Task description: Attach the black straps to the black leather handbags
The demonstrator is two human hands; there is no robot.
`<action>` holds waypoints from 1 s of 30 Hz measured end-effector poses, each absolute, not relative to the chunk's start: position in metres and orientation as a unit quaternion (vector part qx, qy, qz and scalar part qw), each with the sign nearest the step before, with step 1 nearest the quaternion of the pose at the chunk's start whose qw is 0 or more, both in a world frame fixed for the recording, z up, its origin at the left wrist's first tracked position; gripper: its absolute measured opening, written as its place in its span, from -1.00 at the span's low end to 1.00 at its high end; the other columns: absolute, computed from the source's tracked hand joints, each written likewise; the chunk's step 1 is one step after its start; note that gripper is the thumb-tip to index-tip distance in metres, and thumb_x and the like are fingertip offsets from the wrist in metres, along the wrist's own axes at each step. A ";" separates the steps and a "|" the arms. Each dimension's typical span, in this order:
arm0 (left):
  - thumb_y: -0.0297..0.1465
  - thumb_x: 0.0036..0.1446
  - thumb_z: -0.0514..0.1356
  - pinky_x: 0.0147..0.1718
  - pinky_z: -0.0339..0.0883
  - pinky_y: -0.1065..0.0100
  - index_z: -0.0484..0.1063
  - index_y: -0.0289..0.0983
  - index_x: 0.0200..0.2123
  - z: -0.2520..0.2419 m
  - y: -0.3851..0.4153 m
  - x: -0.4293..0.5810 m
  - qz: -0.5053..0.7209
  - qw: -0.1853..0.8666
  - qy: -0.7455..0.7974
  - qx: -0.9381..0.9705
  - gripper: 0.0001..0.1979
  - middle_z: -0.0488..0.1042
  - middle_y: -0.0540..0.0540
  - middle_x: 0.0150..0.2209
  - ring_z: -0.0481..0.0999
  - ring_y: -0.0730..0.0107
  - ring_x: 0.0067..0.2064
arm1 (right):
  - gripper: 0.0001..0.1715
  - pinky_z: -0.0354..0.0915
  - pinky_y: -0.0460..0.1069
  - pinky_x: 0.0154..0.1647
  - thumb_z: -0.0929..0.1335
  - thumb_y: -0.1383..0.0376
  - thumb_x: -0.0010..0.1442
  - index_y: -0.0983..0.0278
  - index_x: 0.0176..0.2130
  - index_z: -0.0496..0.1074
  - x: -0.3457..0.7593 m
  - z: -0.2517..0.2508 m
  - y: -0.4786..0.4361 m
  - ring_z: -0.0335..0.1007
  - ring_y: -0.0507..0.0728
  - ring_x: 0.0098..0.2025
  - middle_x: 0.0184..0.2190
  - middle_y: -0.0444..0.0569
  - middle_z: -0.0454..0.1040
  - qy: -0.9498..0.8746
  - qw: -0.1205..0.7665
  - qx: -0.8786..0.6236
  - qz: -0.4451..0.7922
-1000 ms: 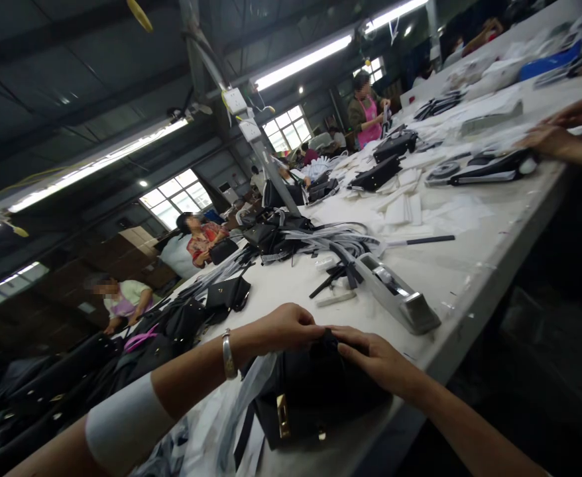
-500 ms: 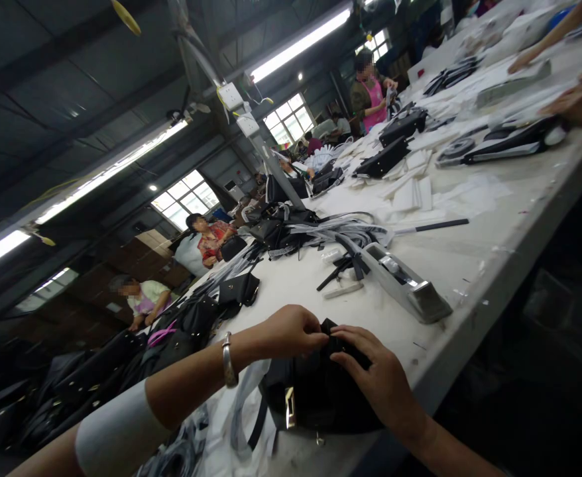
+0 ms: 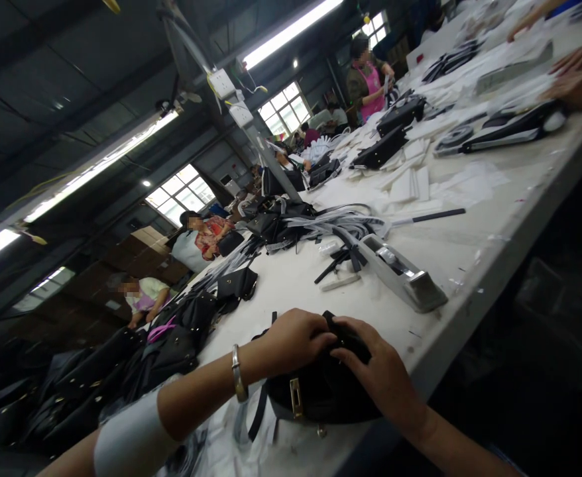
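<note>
A small black handbag (image 3: 321,394) with a gold clasp lies on the white table (image 3: 450,262) near its front edge. My left hand (image 3: 293,338), with a silver bangle on the wrist, is closed in a pinch on the top of the bag. My right hand (image 3: 378,371) rests over the bag's right side, fingers curled and gripping the same top part. A black strap hangs from the bag's left side over clear plastic wrapping (image 3: 241,424).
A grey tape dispenser (image 3: 400,273) stands just beyond the bag. Black straps (image 3: 338,262), more black bags (image 3: 231,286) and white paper pieces (image 3: 410,185) lie on the table. Another person's hands (image 3: 577,83) work at the far right. Other people sit at the left.
My view has tilted and shifted slightly. Both hands stay pinched on the bag's top; the right hand has moved further over the bag, and the bag has turned a little.
</note>
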State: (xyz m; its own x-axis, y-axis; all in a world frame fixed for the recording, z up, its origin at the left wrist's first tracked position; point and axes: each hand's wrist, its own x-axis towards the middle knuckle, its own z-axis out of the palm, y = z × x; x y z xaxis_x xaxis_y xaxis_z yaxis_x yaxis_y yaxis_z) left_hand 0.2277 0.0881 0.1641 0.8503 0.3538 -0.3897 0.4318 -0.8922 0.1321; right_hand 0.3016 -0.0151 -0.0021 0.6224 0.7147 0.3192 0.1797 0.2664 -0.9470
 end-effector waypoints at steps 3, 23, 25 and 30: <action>-0.24 0.25 0.23 -0.26 0.32 0.36 0.49 -0.21 0.04 0.161 0.085 0.219 -0.135 0.097 0.240 0.956 -0.67 0.65 -0.11 -0.23 0.58 0.20 -0.24 | -0.72 0.32 0.19 0.20 0.46 0.18 0.15 0.13 -0.10 0.54 0.311 0.002 -0.019 0.43 0.27 0.11 0.01 -0.02 0.55 -0.395 0.682 -0.578 0.212; -0.18 0.23 0.28 -0.29 0.33 0.41 0.50 -0.13 -0.04 0.128 0.079 0.185 -0.041 0.093 0.142 0.985 -0.73 0.64 -0.03 -0.19 0.63 0.24 -0.19 | -0.59 0.10 0.29 0.34 0.53 -0.08 -0.06 0.19 -0.42 0.63 0.335 0.017 -0.033 0.34 0.42 0.23 0.23 0.06 0.41 -0.329 0.630 -0.498 0.497; -0.13 0.20 0.30 -0.33 0.30 0.41 0.51 -0.14 -0.07 0.129 0.076 0.186 -0.036 0.103 0.142 0.984 -0.70 0.64 -0.03 -0.22 0.63 0.25 -0.23 | -0.61 0.06 0.30 0.36 0.51 -0.07 -0.01 0.20 -0.41 0.62 0.340 0.016 -0.031 0.28 0.41 0.27 0.26 0.06 0.37 -0.364 0.608 -0.490 0.507; -0.08 0.13 0.34 -0.41 0.23 0.41 0.54 -0.16 -0.16 0.132 0.071 0.194 -0.025 0.117 0.162 0.980 -0.67 0.64 -0.03 -0.30 0.61 0.26 -0.31 | -0.56 0.03 0.31 0.36 0.47 -0.11 0.03 0.20 -0.41 0.63 0.359 0.027 -0.027 0.25 0.41 0.29 0.24 0.06 0.40 -0.424 0.551 -0.483 0.532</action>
